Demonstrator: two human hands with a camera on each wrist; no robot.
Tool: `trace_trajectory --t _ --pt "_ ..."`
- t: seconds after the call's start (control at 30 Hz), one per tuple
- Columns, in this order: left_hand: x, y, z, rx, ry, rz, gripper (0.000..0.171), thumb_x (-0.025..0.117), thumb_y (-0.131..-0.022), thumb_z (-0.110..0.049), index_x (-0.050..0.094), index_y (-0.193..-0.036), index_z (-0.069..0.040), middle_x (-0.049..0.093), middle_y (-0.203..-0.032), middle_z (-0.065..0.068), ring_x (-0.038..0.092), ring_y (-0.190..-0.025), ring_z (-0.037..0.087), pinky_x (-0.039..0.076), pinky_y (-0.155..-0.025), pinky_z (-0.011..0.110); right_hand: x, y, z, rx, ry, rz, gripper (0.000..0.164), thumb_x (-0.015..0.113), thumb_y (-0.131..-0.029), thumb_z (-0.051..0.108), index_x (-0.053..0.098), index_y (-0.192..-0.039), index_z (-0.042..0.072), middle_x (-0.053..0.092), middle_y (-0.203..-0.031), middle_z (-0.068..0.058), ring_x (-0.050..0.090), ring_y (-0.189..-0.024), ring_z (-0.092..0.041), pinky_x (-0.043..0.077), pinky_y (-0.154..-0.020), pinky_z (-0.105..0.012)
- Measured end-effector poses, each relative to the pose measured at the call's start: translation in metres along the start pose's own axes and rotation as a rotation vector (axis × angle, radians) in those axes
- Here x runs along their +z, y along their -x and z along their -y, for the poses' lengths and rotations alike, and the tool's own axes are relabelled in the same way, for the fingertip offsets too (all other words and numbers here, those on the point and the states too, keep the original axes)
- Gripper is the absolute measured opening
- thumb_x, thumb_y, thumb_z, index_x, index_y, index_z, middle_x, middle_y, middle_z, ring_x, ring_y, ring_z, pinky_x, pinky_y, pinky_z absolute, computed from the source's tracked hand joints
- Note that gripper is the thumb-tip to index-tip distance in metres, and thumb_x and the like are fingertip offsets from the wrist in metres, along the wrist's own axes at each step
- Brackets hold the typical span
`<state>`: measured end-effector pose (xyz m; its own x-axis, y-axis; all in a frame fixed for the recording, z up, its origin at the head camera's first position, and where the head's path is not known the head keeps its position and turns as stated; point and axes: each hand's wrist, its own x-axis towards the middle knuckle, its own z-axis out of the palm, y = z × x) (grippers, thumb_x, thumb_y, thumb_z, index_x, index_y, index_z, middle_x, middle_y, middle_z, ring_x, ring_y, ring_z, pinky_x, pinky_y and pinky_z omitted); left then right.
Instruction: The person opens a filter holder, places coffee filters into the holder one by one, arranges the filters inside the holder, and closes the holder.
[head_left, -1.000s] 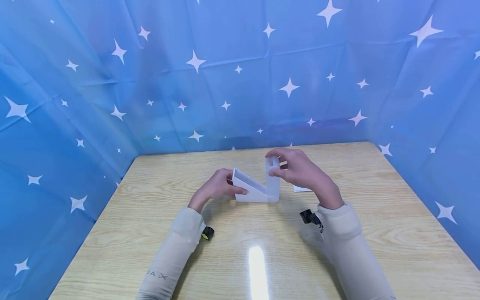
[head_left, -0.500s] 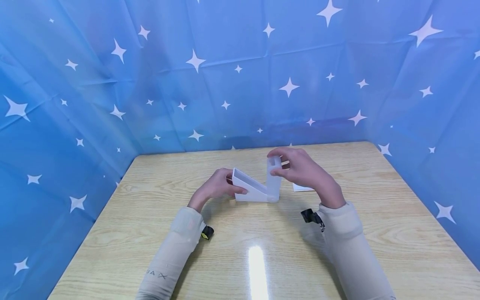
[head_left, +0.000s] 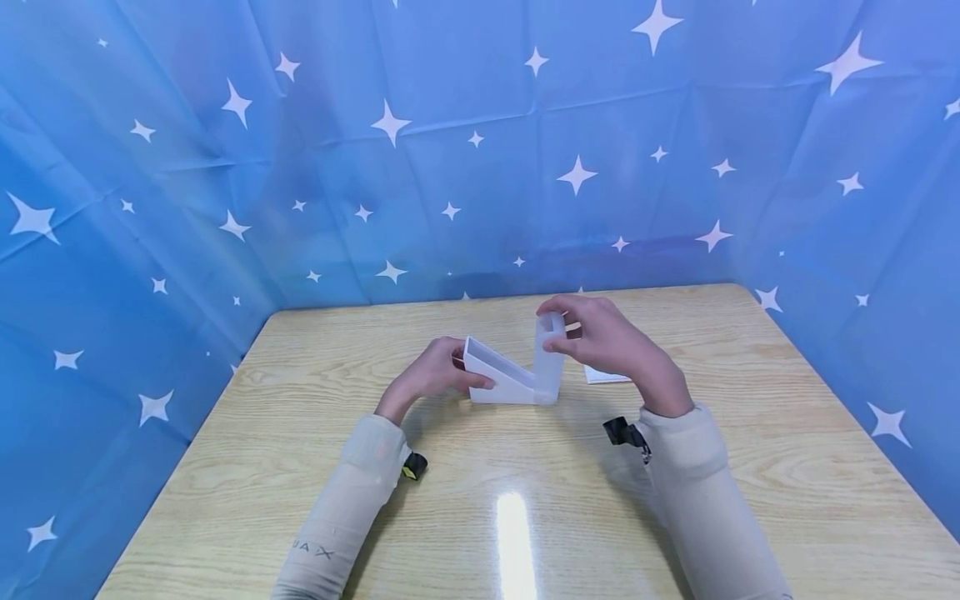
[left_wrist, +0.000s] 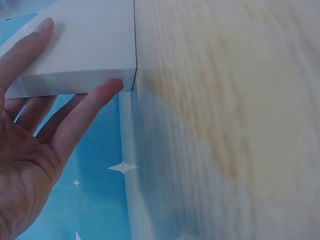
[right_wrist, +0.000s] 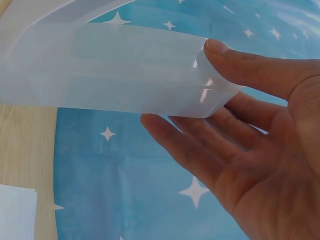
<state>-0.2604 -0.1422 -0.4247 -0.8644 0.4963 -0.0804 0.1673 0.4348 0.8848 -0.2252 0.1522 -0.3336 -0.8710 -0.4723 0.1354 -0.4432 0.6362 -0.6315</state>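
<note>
A white box with a slanted open top stands on the table in the head view. At its low right end a translucent lid rises nearly upright. My left hand grips the tall end of the box, thumb along the near side. The left wrist view shows the box's textured white side, with the thumb on it and fingertips at its edge. My right hand holds the lid's upper end between thumb and fingers. In the right wrist view the thumb lies on the end of the see-through lid.
A flat white sheet-like piece lies on the wooden table just behind the right hand, partly hidden by it. A blue curtain with white stars hangs along the table's back and sides.
The lid's upper end has tipped slightly to the right along with my right hand. My left hand and the box have stayed in place.
</note>
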Motion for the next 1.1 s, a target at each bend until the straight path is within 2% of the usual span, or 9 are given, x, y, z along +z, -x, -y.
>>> trace_trajectory --t 0.47,0.73,1.1 --pt "-0.0011 -0.0004 0.0009 -0.001 0.004 0.01 0.041 0.088 -0.084 -0.019 0.072 -0.121 -0.011 0.076 -0.114 0.012 0.074 -0.093 0.022 0.066 -0.074 0.045 -0.0013 0.0009 -0.0017 0.014 0.005 -0.014 0.044 0.075 -0.096 0.012 0.061 -0.137 0.007 0.068 -0.128 -0.015 0.069 -0.113 -0.033 0.062 -0.087 -0.046" --pt "-0.0006 -0.0016 0.0011 0.001 0.004 0.013 0.042 0.088 -0.084 -0.018 0.072 -0.121 -0.011 0.076 -0.115 0.011 0.074 -0.091 0.022 0.066 -0.073 0.044 -0.0026 0.0019 -0.0033 0.024 -0.008 -0.007 0.043 0.075 -0.096 0.013 0.062 -0.137 0.007 0.068 -0.129 -0.016 0.069 -0.114 -0.035 0.061 -0.092 -0.05" --pt "-0.0012 -0.0014 0.0016 0.008 -0.006 0.007 0.041 0.089 -0.083 -0.02 0.073 -0.12 -0.012 0.077 -0.113 0.009 0.074 -0.09 0.021 0.066 -0.072 0.044 -0.0065 0.0019 -0.0054 0.039 0.001 0.011 0.044 0.074 -0.097 0.012 0.061 -0.138 0.006 0.067 -0.129 -0.017 0.069 -0.113 -0.034 0.061 -0.092 -0.05"
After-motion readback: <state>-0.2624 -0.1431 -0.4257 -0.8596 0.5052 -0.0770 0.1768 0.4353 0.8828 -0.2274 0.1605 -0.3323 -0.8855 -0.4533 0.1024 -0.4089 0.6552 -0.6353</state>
